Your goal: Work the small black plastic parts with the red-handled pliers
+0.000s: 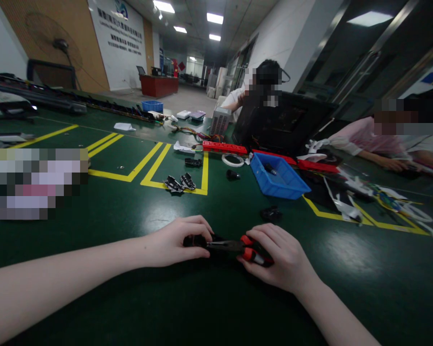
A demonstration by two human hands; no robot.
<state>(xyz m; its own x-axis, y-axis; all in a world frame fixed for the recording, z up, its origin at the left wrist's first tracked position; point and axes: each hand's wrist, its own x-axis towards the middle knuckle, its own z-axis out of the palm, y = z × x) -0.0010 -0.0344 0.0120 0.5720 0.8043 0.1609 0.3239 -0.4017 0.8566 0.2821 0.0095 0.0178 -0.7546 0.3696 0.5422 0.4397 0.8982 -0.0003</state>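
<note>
Red-and-black handled long-nose pliers (pixel 250 252) sit in my right hand (pixel 279 254), its fingers wrapped round the handles. Their metal jaws point left and reach a small black part (pixel 195 240). My left hand (pixel 182 242) is closed round that black part, which the fingers half hide. Whether the jaws grip the part or only touch it I cannot tell. Just beyond the pliers a black plastic piece (pixel 270 214) lies on the green table (pixel 202 307). Farther off are two black-and-silver parts (pixel 180 183), a black block (pixel 193 162) and a black cylindrical piece (pixel 233 175).
A blue bin (pixel 281 180) with a dark part inside stands beyond my right hand. Behind it run a red power strip (pixel 224 147) and a black computer case (pixel 274 125). Cables (pixel 393 202) lie at the right. Two people sit across the table.
</note>
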